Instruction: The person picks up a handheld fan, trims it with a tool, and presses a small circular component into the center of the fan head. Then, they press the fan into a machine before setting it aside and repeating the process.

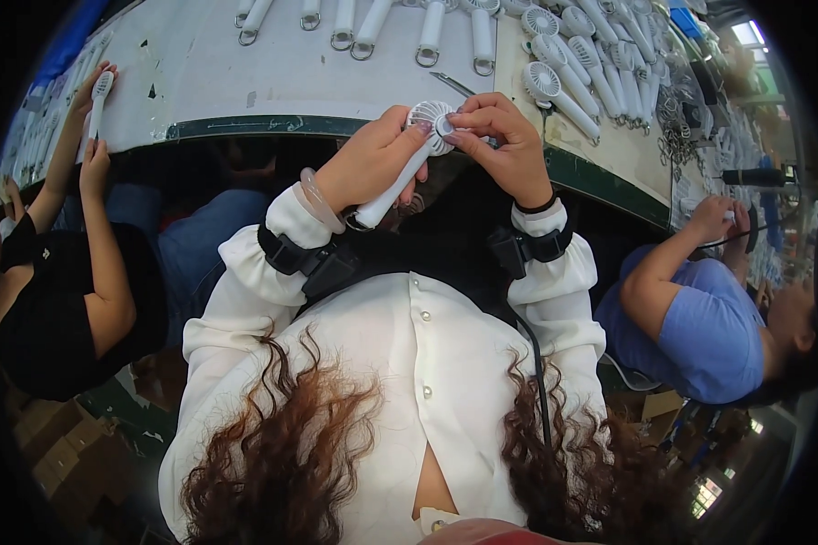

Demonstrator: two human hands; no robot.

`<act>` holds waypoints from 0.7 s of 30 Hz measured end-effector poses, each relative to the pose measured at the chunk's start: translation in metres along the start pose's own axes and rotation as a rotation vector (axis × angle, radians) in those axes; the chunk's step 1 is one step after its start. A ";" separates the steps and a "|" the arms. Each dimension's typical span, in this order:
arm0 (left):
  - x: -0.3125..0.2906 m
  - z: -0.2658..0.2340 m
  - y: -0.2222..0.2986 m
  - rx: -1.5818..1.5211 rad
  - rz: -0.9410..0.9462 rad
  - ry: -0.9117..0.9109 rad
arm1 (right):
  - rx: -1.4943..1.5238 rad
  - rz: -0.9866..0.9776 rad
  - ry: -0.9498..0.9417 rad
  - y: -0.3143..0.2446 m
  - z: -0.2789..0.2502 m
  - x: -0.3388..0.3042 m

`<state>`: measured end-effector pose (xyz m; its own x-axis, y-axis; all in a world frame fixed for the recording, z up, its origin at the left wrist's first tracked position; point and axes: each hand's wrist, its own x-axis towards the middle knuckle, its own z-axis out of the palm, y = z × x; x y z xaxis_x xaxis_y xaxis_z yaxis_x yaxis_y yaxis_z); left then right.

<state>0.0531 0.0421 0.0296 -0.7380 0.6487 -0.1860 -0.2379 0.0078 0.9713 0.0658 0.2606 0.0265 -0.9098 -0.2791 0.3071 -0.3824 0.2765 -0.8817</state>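
A white handheld fan (pixel 393 194) is held up in front of me, tilted, its round grille head toward the table and its handle end toward my body. My left hand (pixel 369 160) wraps the fan near the top of its handle, thumb on the edge of the head. With thumb and fingertips, my right hand (pixel 509 153) pinches at the middle of the grille, touching the round centre. Whether a small separate part sits in that pinch is hidden. Just beyond the fan head, a slim metal tool like a craft knife (pixel 452 84) lies on the table.
Many white fans (pixel 573 68) lie heaped at the right of the table (pixel 273 68); several more lie along its far side, metal rings (pixel 364 52) on their ends. Small metal rings (pixel 677 136) pile at the right. Co-workers sit left (pixel 73 291) and right (pixel 700 318), hands busy.
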 end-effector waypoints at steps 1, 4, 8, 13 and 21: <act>0.000 0.000 0.000 0.001 -0.001 -0.002 | 0.000 0.001 0.002 -0.001 0.000 0.000; -0.003 -0.001 -0.001 0.028 0.013 0.006 | -0.094 -0.037 -0.011 -0.009 0.001 0.003; -0.003 0.000 0.001 0.047 0.039 0.017 | -0.182 -0.069 -0.005 -0.019 0.000 0.004; -0.001 -0.002 -0.004 0.016 0.048 0.000 | -0.212 -0.072 0.021 -0.024 0.004 0.003; 0.000 -0.005 -0.001 -0.033 0.031 -0.026 | -0.255 -0.135 0.053 -0.023 0.005 0.002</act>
<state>0.0505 0.0380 0.0278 -0.7287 0.6678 -0.1517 -0.2363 -0.0372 0.9710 0.0740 0.2488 0.0456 -0.8528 -0.2827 0.4392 -0.5223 0.4644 -0.7152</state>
